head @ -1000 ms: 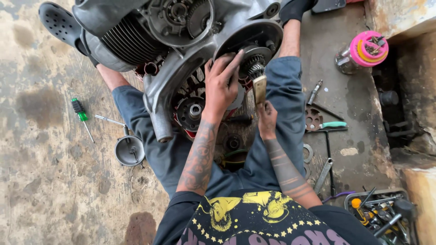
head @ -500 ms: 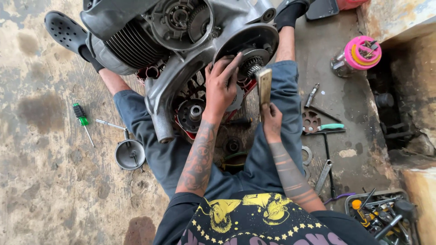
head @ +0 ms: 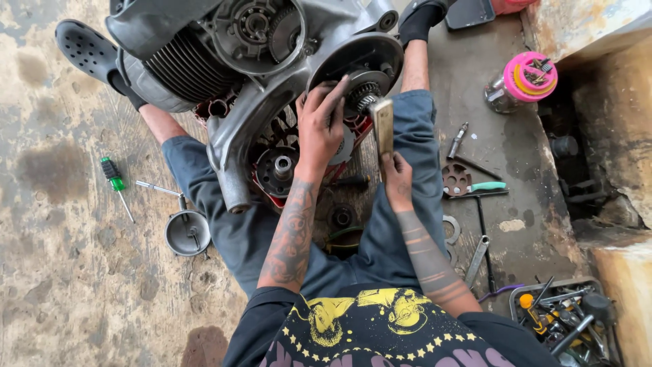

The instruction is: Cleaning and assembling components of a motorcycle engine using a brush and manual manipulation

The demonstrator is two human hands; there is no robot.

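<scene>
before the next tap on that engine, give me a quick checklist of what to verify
1. Left hand steadies the round clutch plate: ok.
2. Right hand has a firm grip on the flat metal bar: ok.
3. Bar tip is next to the toothed hub: ok; contact cannot tell.
4. Left fingers away from the bar tip: not ok, they lie close.
5. Engine braced between the legs: ok.
</scene>
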